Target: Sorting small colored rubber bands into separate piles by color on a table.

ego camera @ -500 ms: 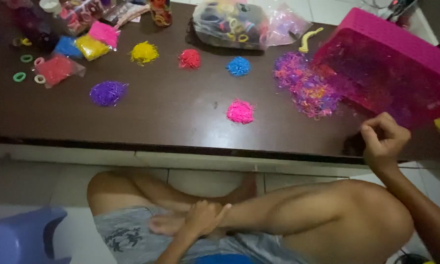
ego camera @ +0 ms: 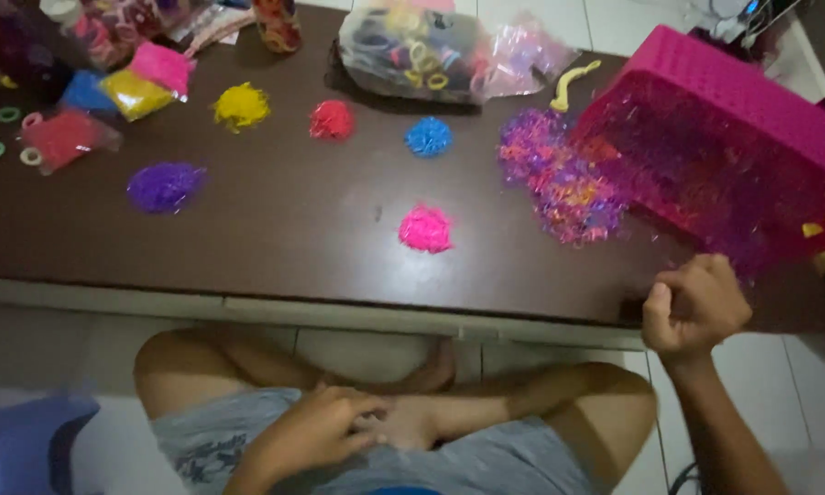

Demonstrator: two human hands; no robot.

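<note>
A person is sitting cross-legged at a low, dark brown worktop [ego camera: 275,238], sorting small elastic bands by colour. 5 single-colour heaps are already lying well apart on it: a yellow heap [ego camera: 240,106], a red heap [ego camera: 332,119], a blue heap [ego camera: 428,137], a purple heap [ego camera: 164,186] and a pink heap [ego camera: 425,228] nearest the front edge. A large mixed heap of bands [ego camera: 563,183] is spilling from the mouth of a tilted pink basket [ego camera: 733,110], whose inside appears to be holding many more, so the bulk of the sorting is judged to be ahead. The right hand [ego camera: 692,307] is hovering at the worktop's front edge just below the basket, its fingers curled into a loose fist; whether it is pinching a band cannot be told. The left hand [ego camera: 307,431] is resting in the lap, fingers bent, gripping nothing visible. At the far left, filled clear packets [ego camera: 110,87] in red, blue, yellow and pink are lying beside loose hair rings [ego camera: 7,115], while a clear bag of larger hair ties [ego camera: 412,55] is sitting at the back.
</note>
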